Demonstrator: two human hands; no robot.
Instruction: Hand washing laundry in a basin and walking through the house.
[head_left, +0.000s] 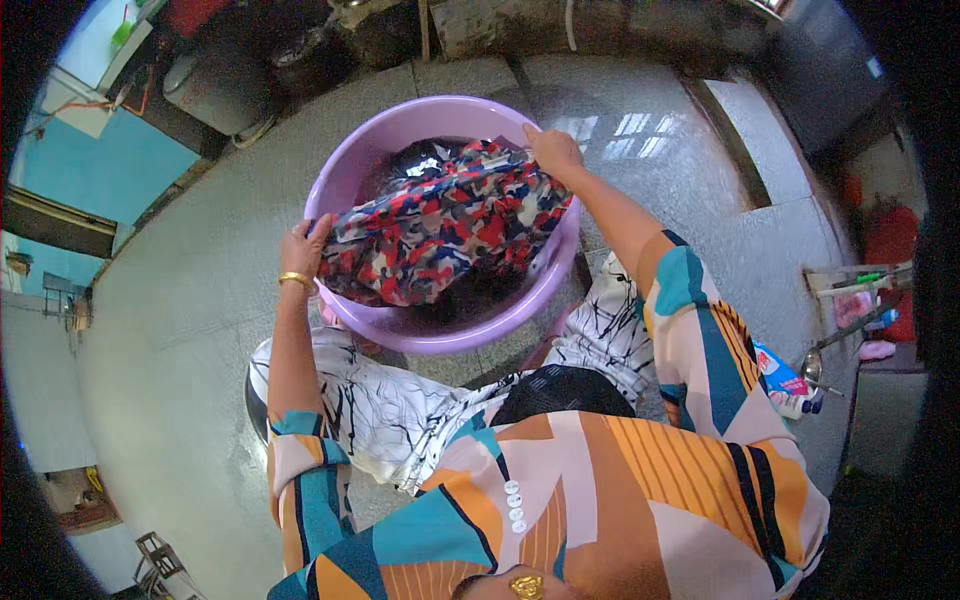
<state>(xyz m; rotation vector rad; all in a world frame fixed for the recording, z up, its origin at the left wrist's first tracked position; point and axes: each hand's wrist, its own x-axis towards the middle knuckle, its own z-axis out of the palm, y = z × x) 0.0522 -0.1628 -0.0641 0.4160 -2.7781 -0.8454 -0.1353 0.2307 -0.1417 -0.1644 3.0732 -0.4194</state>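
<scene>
A large purple plastic basin stands on the floor between my knees, with dark water in it. Stretched across the basin is a wet cloth or garment with a red, blue, grey and white camouflage-like pattern. My left hand, with a gold bangle at the wrist, grips its left end by the basin's left rim. At the upper right rim my right hand grips the other end. The cloth's middle sags over the water; whether its underside touches the water cannot be told.
Grey floor tiles surround the basin. On the right lie a blue and white detergent bag, a bottle and a metal ladle. A grey cylindrical container stands at the upper left. A recessed gap cuts the floor at the upper right.
</scene>
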